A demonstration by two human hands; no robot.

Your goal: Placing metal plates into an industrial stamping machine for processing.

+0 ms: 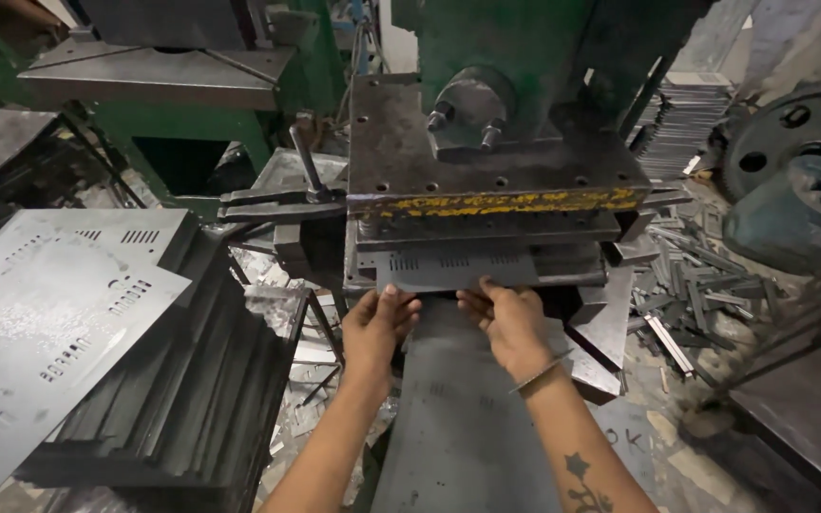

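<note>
The fingers of the left hand (377, 328) and the right hand (510, 323) are pressed together on the near edge of a grey sheet (458, 269), thumbs on top, pinching it. The sheet lies flat in the gap of the press (496, 180), between the upper and lower die. It looks thin, stiff and light, probably with sharp edges, so the plain near edge seems the best hold. No packages or labels show; only a worn yellow stripe (505, 202) runs along the front of the upper block. Punched sheets (49, 323) are stacked on the left.
</note>
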